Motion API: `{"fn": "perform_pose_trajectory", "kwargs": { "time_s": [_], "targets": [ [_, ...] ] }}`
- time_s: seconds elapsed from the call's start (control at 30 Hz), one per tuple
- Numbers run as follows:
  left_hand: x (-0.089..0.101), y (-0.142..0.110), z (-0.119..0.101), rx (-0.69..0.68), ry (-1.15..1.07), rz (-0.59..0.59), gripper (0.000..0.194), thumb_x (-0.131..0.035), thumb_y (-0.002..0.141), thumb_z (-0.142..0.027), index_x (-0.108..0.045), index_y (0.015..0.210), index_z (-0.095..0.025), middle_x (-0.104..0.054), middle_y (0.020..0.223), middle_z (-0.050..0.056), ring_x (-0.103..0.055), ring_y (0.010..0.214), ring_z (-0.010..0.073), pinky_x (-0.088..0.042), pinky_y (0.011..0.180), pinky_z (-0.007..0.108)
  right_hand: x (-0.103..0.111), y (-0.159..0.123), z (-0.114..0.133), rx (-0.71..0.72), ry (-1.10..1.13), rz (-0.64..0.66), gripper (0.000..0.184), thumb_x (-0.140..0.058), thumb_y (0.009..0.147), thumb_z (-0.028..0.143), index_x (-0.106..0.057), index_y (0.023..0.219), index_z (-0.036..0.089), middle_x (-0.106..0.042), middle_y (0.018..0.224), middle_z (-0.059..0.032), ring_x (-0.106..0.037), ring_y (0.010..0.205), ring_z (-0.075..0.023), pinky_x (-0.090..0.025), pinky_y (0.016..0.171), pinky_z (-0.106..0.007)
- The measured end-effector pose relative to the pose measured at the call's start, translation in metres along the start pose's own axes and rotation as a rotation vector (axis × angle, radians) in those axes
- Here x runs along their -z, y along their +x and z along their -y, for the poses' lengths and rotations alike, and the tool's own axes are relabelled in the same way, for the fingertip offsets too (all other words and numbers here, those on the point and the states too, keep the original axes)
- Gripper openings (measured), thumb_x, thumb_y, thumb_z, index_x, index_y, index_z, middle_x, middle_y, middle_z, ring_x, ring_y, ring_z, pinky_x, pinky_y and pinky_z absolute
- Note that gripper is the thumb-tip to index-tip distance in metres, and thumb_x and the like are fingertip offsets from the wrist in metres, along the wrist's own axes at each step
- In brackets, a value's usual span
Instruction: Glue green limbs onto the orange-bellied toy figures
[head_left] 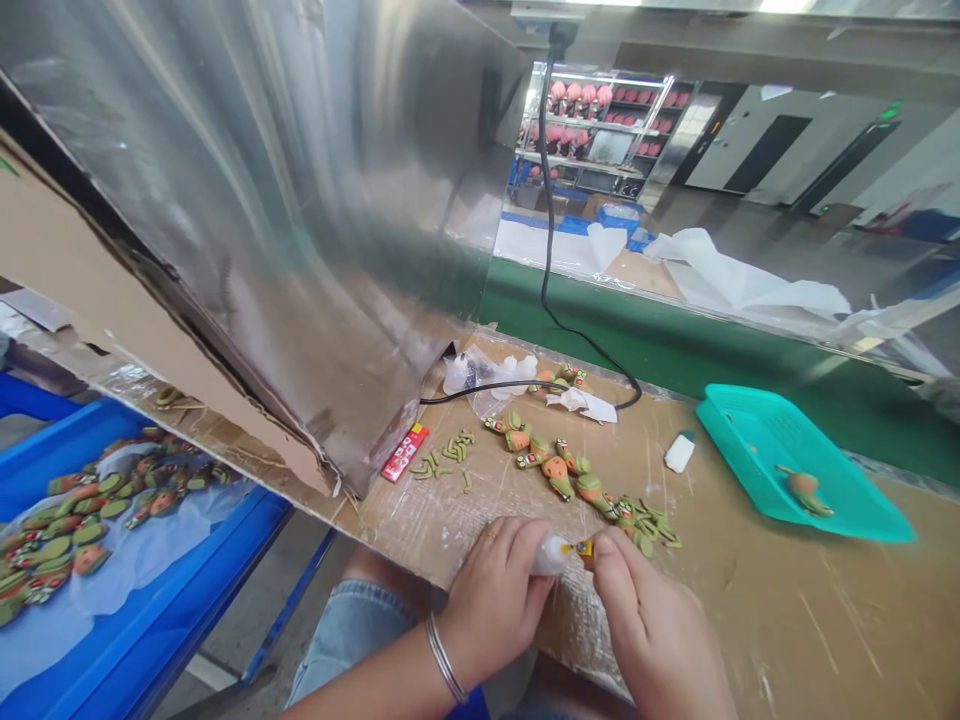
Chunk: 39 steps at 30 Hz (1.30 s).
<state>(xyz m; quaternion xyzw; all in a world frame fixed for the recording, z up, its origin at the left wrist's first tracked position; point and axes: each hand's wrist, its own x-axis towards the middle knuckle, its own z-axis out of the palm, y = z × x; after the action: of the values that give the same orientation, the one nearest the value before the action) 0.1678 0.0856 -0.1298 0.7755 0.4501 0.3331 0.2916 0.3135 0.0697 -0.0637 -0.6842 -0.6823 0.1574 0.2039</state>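
My left hand (499, 575), with a silver bangle on its wrist, is closed round a small translucent white bottle (551, 555), its tip pointing right. In my right hand (652, 620), a small yellow-and-dark item (585, 549) is pinched between thumb and fingers; its kind cannot be made out. The bottle's tip meets or nearly meets that item. Just beyond both hands, several green-and-orange figures (556, 472) lie in a loose row on the cardboard-covered table (750, 590). Small green strips (652, 522) are heaped at the row's near end, with more green strips (454, 447) to the left.
A red packet (405, 452) lies beside a large metal panel (360, 200). At the right stands a turquoise tray (787, 450) with one figure in it. A blue bin (187, 620) of figures is at lower left. A black cable (551, 200) hangs behind.
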Motion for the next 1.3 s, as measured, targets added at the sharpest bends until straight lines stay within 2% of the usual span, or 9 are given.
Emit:
{"fn": "perform_pose_trajectory", "kwargs": {
  "time_s": [0.57, 0.87, 1.1, 1.3],
  "targets": [
    [0.0, 0.0, 0.001, 0.002, -0.003, -0.003, 0.034, -0.048, 0.084, -0.018, -0.044, 0.118, -0.022, -0.06, 0.109, 0.01, -0.054, 0.101, 0.027, -0.048, 0.085, 0.046, 0.001, -0.001, -0.001, 0.057, -0.087, -0.029, 0.044, -0.02, 0.094, 0.048, -0.049, 0.069, 0.026, -0.058, 0.054, 0.0041, -0.058, 0.049, -0.0184, -0.035, 0.044, -0.026],
    [0.0, 0.001, 0.0, 0.0, -0.008, 0.001, 0.034, -0.048, 0.084, -0.017, -0.045, 0.118, -0.022, -0.06, 0.108, 0.009, -0.054, 0.1, 0.0266, -0.048, 0.085, 0.046, 0.004, -0.003, 0.011, -0.075, -0.019, -0.024, 0.049, -0.017, 0.092, 0.058, -0.047, 0.069, 0.027, -0.057, 0.058, 0.0044, -0.057, 0.056, -0.0213, -0.035, 0.051, -0.028],
    [0.0, 0.001, 0.001, 0.006, -0.005, 0.0, 0.036, -0.048, 0.084, -0.017, -0.044, 0.119, -0.021, -0.06, 0.11, 0.01, -0.053, 0.102, 0.0272, -0.047, 0.085, 0.047, 0.003, 0.0, 0.004, 0.056, -0.057, -0.043, 0.042, -0.02, 0.094, 0.047, -0.046, 0.068, 0.026, -0.056, 0.053, 0.0045, -0.057, 0.048, -0.019, -0.033, 0.044, -0.026],
    [0.0, 0.001, 0.001, 0.002, -0.005, 0.0, 0.035, -0.048, 0.084, -0.018, -0.044, 0.118, -0.022, -0.06, 0.108, 0.009, -0.054, 0.1, 0.0267, -0.048, 0.084, 0.046, 0.002, -0.002, 0.005, 0.015, -0.062, -0.044, 0.042, -0.019, 0.094, 0.048, -0.044, 0.068, 0.026, -0.054, 0.052, 0.0048, -0.056, 0.048, -0.0195, -0.033, 0.046, -0.027]
  ]
}}
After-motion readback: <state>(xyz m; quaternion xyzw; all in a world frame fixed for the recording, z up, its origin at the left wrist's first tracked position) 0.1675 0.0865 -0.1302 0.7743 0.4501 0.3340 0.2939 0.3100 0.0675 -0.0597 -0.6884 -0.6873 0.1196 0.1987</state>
